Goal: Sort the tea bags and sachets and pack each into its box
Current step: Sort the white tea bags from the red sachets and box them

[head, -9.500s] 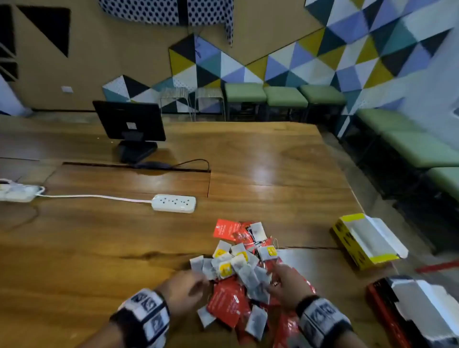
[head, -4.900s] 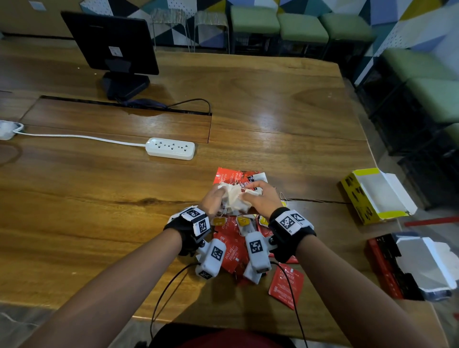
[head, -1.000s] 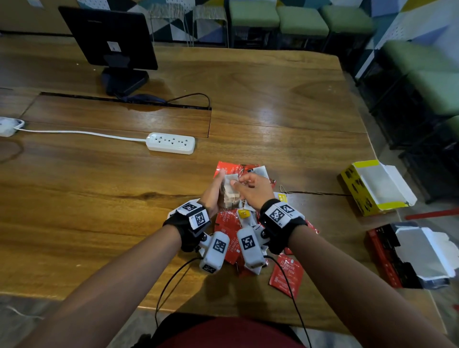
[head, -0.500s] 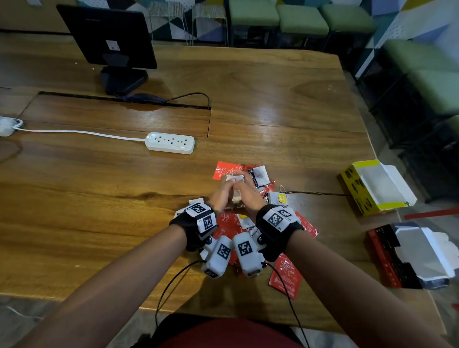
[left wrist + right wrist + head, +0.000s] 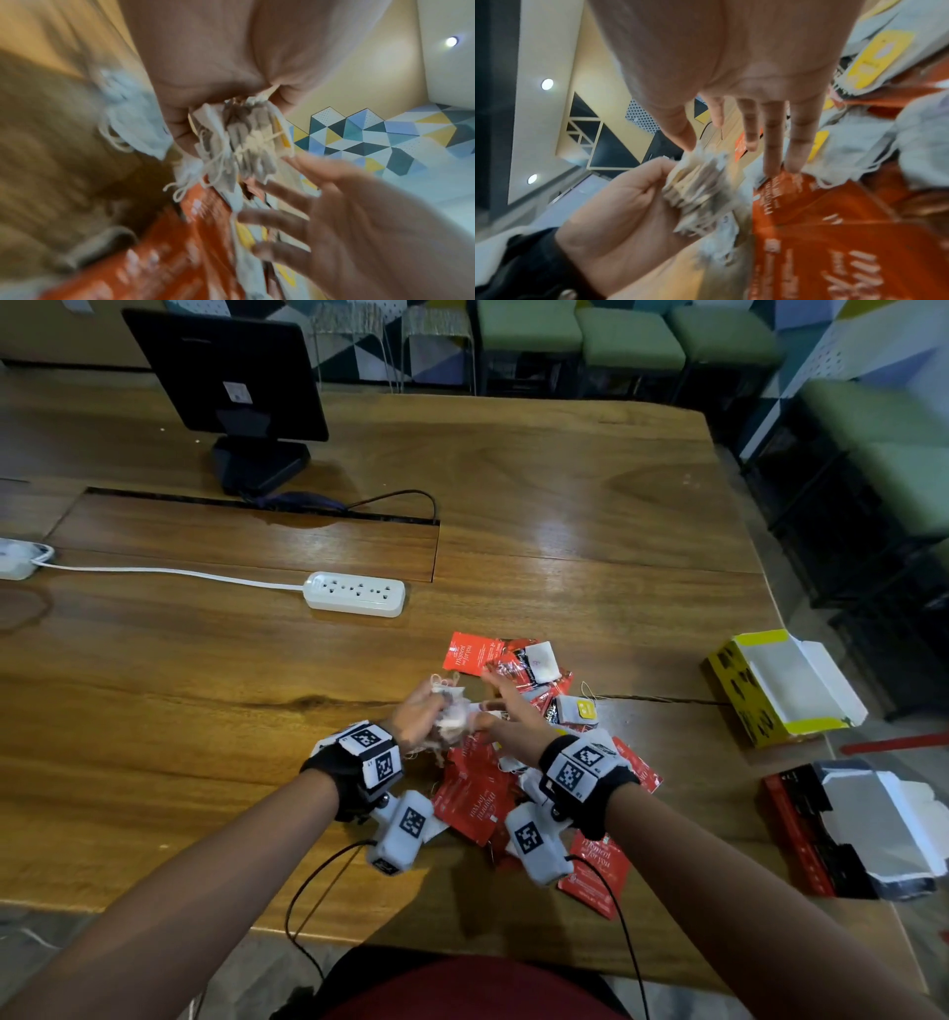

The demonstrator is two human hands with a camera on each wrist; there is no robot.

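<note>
Head view: bundle of tea bags [image 5: 451, 717] gripped edge-on in left hand [image 5: 417, 721], fingers curled round the stack, strings trailing below, held just above the pile of red sachets [image 5: 475, 801] and loose tea bags [image 5: 577, 711] near the table's front edge. Right hand [image 5: 508, 726] beside the bundle, fingers straight and spread, holding nothing; thumb tip at or just short of the bundle's edge, contact hard to tell. Left wrist view blurred; same bundle [image 5: 241, 142] seen end-on, paper layers and knotted strings visible, number of bags not countable. Right wrist view: two fingertips [image 5: 772, 168] down at the edge of a red sachet [image 5: 808, 213], touching or just above, unclear. Middle of the pile hidden under both hands and wrist cameras; print on sachets only partly legible. Yellow box [image 5: 780, 690] open, lying on its side at the table's right edge, well apart from the pile; red-and-black box [image 5: 847, 834] open, nearer, partly over the edge, interiors not readable. Glossy wooden table [image 5: 205, 711] with a long cable slot; white power strip [image 5: 355, 594] beyond the pile, dark monitor [image 5: 226, 372] farther back. Green stools [image 5: 626, 336] and a wall of coloured triangles behind, cut off by the frame top.
</note>
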